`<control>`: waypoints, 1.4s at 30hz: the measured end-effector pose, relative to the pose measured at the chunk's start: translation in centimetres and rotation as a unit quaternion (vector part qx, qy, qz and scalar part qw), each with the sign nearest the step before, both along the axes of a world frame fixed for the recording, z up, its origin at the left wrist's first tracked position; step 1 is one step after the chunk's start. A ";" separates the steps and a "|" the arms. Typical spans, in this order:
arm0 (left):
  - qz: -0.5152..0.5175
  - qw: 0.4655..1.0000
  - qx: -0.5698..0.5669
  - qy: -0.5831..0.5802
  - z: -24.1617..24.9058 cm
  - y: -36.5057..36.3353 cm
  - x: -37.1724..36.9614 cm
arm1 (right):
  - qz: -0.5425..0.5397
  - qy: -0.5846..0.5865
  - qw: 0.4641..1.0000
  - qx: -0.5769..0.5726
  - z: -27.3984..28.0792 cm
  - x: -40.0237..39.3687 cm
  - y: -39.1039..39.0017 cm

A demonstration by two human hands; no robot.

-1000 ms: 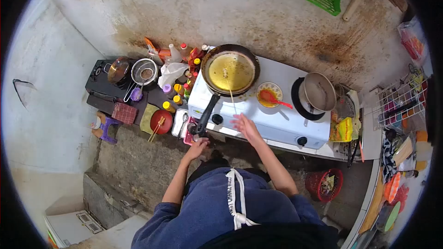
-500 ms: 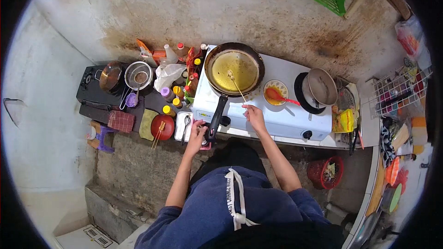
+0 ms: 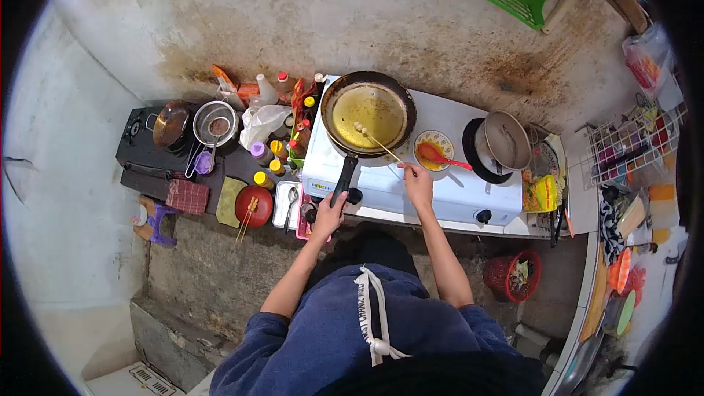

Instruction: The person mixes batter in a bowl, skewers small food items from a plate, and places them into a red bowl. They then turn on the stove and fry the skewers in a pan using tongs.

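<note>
A dark frying pan with yellow oil sits on the white stove. My left hand is wrapped round the end of the pan's black handle. Between the fingertips of my right hand is the end of a thin skewer. Small pale pieces on its far end rest in the oil. Right of the pan, a patterned bowl holds an orange mixture and a red spoon.
A red plate with skewers, a white tray, sauce bottles and a strainer stand to the left. To the right are a grey pot and a yellow packet; a red basket is on the floor.
My left hand has moved right and closed on the pan handle. My right hand has shifted right, and the skewer now lies at a lower slant, its pieces a little further left.
</note>
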State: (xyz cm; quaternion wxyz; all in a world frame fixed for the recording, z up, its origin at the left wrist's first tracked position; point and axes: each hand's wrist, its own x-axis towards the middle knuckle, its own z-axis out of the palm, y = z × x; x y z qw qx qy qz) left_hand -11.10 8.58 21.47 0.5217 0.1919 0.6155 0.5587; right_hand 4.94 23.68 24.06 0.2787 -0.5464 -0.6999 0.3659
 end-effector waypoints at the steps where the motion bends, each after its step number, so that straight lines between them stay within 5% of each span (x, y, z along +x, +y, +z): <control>1: 0.011 0.999 0.007 0.031 0.1 0.0 0.1 | -0.002 0.010 1.000 -0.003 0.2 0.1 0.0; 19: 0.028 0.987 0.075 0.142 2.2 0.6 0.2 | -0.019 0.096 0.995 -0.005 5.5 2.5 2.3; 24: 0.027 0.999 0.046 -0.012 5.4 0.3 0.1 | -0.012 0.106 0.993 0.045 6.8 2.6 3.4; 34: 0.011 0.995 0.079 0.053 5.1 0.6 -0.2 | -0.047 0.086 0.984 0.151 6.6 2.2 2.6; 42: -0.002 0.999 0.050 -0.013 2.5 -0.1 0.5 | -0.061 0.022 0.991 0.115 4.1 1.8 0.5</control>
